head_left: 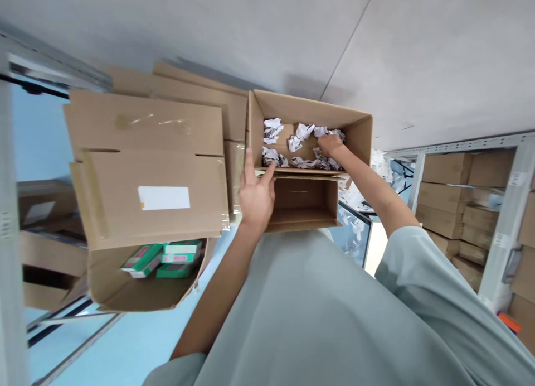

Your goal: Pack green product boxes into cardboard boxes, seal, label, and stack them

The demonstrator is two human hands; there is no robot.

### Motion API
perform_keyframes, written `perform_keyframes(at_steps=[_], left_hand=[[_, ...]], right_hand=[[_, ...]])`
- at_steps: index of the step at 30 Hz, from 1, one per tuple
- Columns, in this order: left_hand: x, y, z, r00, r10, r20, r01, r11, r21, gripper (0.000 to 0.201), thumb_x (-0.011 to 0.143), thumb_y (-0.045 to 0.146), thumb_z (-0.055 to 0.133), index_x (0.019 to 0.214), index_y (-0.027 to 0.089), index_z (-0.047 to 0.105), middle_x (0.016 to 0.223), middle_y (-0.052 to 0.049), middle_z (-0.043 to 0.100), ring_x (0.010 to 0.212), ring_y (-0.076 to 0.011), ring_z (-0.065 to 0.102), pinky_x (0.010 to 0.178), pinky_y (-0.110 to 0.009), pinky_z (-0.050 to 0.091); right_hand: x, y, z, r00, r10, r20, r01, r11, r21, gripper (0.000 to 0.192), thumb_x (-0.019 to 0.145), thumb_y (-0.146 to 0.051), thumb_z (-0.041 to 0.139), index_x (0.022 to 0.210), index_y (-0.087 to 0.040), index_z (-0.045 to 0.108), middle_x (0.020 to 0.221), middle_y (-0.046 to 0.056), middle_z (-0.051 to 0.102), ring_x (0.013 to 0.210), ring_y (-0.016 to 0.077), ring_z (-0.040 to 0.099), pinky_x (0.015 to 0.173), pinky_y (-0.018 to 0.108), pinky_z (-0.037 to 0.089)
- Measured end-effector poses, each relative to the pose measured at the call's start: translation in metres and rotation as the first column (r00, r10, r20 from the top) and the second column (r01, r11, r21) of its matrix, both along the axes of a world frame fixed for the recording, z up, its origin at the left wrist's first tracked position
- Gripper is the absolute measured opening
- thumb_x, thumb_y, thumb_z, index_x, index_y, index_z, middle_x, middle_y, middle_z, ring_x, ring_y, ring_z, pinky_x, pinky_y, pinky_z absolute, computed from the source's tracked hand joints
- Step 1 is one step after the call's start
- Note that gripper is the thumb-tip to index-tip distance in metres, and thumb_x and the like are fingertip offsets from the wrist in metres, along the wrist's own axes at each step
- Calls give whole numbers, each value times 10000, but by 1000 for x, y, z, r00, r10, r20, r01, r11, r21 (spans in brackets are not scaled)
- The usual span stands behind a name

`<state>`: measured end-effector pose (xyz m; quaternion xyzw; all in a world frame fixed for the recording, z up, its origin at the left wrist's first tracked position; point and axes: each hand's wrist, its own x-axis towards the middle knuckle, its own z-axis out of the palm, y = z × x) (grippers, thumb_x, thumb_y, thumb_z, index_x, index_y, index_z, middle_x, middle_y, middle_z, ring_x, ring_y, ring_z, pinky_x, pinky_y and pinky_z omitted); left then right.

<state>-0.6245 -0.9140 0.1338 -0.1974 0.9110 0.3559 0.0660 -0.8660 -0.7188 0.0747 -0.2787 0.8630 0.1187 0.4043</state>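
An open cardboard box stands against the grey wall, with several wads of crumpled paper spread over its bottom. My right hand reaches inside, its fingers curled down on crumpled paper at the right; the fingertips are hidden. At the near left corner of that box, my left hand lies with fingers stretched out and apart, touching the cardboard and holding nothing. Directly below, closer to my body, is a second open cardboard box with a bare brown interior.
Flattened cardboard boxes, one bearing a white label, lean at the left. Beneath them an open carton holds several green-and-white small boxes. Shelves with stacked cartons stand right; white crumpled paper lies behind my right arm.
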Motion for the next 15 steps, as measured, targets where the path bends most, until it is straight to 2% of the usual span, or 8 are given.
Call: perform_keyframes(at_steps=[3,5,7,9,11,13,15], left_hand=[[-1,0,1,999,-4,-32,4,1000,13,514,1045,211,668,1541,314,757,1927,-33,259,1735,-403,376,1426,-583,356],[-1,0,1,999,-5,-33,6,1000,20,503,1056,207,651,1536,311,761,1925,-52,265,1727,-399,393,1424,-584,359],[-1,-1,0,999,2,-35,0,999,33,475,1060,206,645,1504,310,779,1911,-54,303,1722,-386,407,1422,-572,367],[-2,-3,-2,998,15,-55,-12,999,51,441,1060,210,644,1460,312,799,1885,-32,364,1726,-362,405,1425,-548,376],[-2,-5,-4,997,18,-76,-13,997,73,414,1066,235,637,1437,312,804,1871,-13,388,1731,-345,398,1432,-524,372],[-1,-7,-4,996,9,-89,-1,996,88,411,1076,275,624,1450,304,794,1867,-18,396,1731,-344,397,1437,-511,364],[-1,-8,-4,995,1,-99,8,996,92,437,1073,312,629,1486,290,771,1854,-37,418,1730,-346,397,1437,-504,362]], right_hand=[[3,5,15,997,-13,-71,18,997,75,505,970,-208,652,1433,-22,733,1446,349,738,1387,446,706,1134,545,553],[11,14,42,989,-43,-144,47,999,23,437,1025,-268,620,1378,-53,761,1399,321,768,1330,430,730,1095,491,568],[29,26,81,962,-115,-247,93,991,-101,391,1089,-333,558,1348,-128,768,1337,251,807,1255,396,754,1036,438,579],[59,40,124,915,-219,-337,133,956,-261,386,1138,-367,483,1371,-204,743,1280,174,826,1199,355,762,982,398,577],[98,52,161,883,-311,-351,165,907,-387,417,1165,-395,436,1399,-217,731,1215,147,828,1111,323,776,923,381,582],[141,62,181,888,-350,-299,184,865,-467,417,1169,-424,450,1405,-242,740,1144,118,830,990,291,784,856,371,588],[176,68,184,925,-314,-213,180,857,-483,380,1160,-413,491,1385,-263,758,1108,97,834,946,269,785,825,356,585]])
